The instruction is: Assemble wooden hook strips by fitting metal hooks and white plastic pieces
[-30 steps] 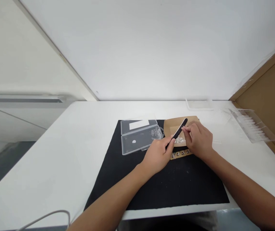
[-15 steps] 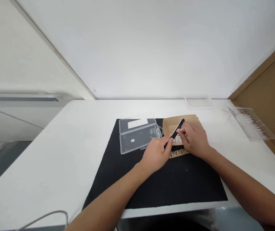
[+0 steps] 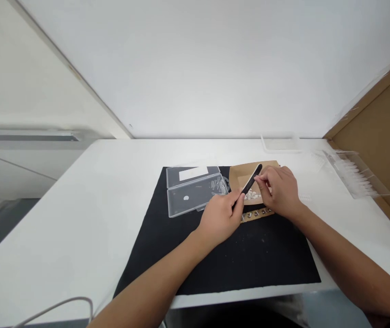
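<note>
Between the thumb and fingers of my left hand (image 3: 219, 217) is a slim black nail file (image 3: 252, 179) with a pale edge, slanting up to the right. My right hand (image 3: 281, 190) is closed in a pinch against the file's upper part; whatever its fingertips hold is too small to make out. Beneath the file, a brown paper tray (image 3: 238, 173) contains small whitish pieces (image 3: 251, 195). In front of the tray lies a brown strip (image 3: 254, 215) bearing several shiny bits, partly covered by my hands.
An open clear plastic case (image 3: 185, 206) holding clear nail tips (image 3: 217, 184) lies left of the tray on a black mat (image 3: 229, 269). Toward the right stand a clear rack of white nail tips (image 3: 356, 175) and a clear tray (image 3: 282, 150). A brown board (image 3: 386, 136) borders the white table.
My right hand has shifted slightly right and up along the file, still pinching. The left hand holds the file nearly as before. The whole view has shifted a little.
</note>
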### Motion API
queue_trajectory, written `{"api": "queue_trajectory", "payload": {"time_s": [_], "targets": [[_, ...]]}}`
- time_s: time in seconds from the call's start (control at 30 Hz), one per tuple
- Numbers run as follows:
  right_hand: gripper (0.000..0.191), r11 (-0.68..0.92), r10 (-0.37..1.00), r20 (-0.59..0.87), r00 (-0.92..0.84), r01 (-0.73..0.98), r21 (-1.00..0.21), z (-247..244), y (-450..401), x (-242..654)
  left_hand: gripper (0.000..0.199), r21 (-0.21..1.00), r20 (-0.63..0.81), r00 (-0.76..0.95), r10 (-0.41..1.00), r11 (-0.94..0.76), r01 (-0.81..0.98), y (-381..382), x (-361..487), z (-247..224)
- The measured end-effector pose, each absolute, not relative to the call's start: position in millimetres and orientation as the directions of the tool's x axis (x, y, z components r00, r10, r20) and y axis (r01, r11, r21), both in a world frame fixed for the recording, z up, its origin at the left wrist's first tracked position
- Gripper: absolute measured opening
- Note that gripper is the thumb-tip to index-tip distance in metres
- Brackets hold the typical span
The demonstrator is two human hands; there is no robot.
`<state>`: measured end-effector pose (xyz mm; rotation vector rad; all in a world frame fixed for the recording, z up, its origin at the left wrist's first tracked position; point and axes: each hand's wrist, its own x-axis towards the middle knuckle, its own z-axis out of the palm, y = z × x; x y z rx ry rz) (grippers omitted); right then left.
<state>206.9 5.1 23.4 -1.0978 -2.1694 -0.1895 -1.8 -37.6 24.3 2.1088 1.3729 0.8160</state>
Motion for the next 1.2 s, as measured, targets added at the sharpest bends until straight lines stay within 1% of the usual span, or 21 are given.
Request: {"api": "queue_trajectory", "payload": {"time_s": [0.13, 0.2, 0.27, 0.4, 0.43, 0.53, 0.57, 0.67, 0.73, 0.8, 0.87, 1.03, 1.2], "targets": [[0.026, 0.703, 0.613, 0.617, -0.494, 0.697, -0.140, 22.3, 4.3, 204.7, 0.033, 0.698, 0.209, 0.315, 0.926, -0.367, 0.615, -37.6, -1.7, 24.2], [0.027, 0.676, 0.616, 0.637, -0.465, 0.726, -0.124, 21.1, 5.9, 205.1, 0.034, 0.705, 0.208, 0.305, 0.929, -0.358, 0.612, -37.2, -1.7, 24.1], [0.027, 0.644, 0.622, 0.665, -0.413, 0.753, -0.135, 20.0, 8.0, 206.5, 0.035, 0.706, 0.205, 0.301, 0.931, -0.353, 0.614, -36.9, -1.8, 24.1], [0.027, 0.709, 0.592, 0.632, -0.499, 0.696, -0.114, 20.2, 9.5, 208.9, 0.036, 0.712, 0.200, 0.312, 0.929, -0.356, 0.605, -37.6, -1.9, 25.7], [0.027, 0.707, 0.587, 0.639, -0.498, 0.699, -0.105, 20.8, 9.3, 209.1, 0.036, 0.716, 0.206, 0.312, 0.928, -0.360, 0.598, -37.9, -1.8, 26.3], [0.027, 0.648, 0.590, 0.693, -0.414, 0.755, -0.101, 22.8, 8.6, 208.6, 0.037, 0.726, 0.210, 0.304, 0.929, -0.356, 0.588, -38.5, -1.9, 27.5], [0.028, 0.649, 0.586, 0.696, -0.414, 0.755, -0.097, 23.2, 8.3, 208.3, 0.037, 0.727, 0.205, 0.305, 0.930, -0.353, 0.589, -38.5, -2.0, 27.5], [0.028, 0.702, 0.561, 0.665, -0.492, 0.709, -0.067, 23.2, 7.8, 208.2, 0.036, 0.720, 0.204, 0.314, 0.927, -0.359, 0.593, -37.8, -2.3, 26.7], [0.026, 0.685, 0.560, 0.681, -0.472, 0.726, -0.059, 22.6, 8.8, 209.8, 0.037, 0.716, 0.210, 0.314, 0.926, -0.364, 0.596, -37.6, -1.9, 26.2], [0.026, 0.632, 0.578, 0.713, -0.397, 0.770, -0.083, 21.9, 11.1, 212.7, 0.036, 0.707, 0.214, 0.301, 0.930, -0.359, 0.609, -38.0, -1.1, 26.0], [0.024, 0.617, 0.595, 0.715, -0.366, 0.778, -0.116, 21.7, 13.0, 216.1, 0.035, 0.684, 0.211, 0.287, 0.934, -0.351, 0.639, -39.1, -0.1, 26.1], [0.022, 0.633, 0.613, 0.718, -0.329, 0.748, -0.197, 23.8, 12.2, 225.5, 0.037, 0.554, 0.225, 0.280, 0.933, -0.359, 0.751, -40.3, -3.1, 28.9], [0.017, 0.616, 0.658, 0.729, -0.189, 0.692, -0.376, 23.4, 12.3, 234.4, 0.042, 0.405, 0.347, 0.240, 0.906, -0.376, 0.833, -35.9, -12.2, 31.8]]}}
